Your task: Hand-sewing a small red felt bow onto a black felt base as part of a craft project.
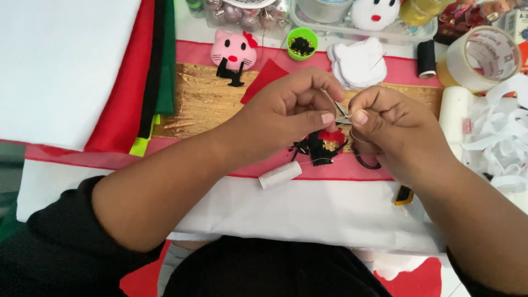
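Head view: left hand (286,113), right hand (393,124) pinch thin metal needle (342,111).

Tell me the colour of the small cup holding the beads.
Bright green cup, seen in the head view, behind the hands.

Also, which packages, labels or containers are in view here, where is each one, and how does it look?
Tape roll: top right, wide ring, clear yellowish, printed paper label inside its core.
Green cup: top centre, small round, bright green, holding dark bits.
Clear tray: top edge, transparent plastic, holding craft items.
Clear box: top edge, left of the tray, holding shiny round pieces.
No screens or signs are in view.
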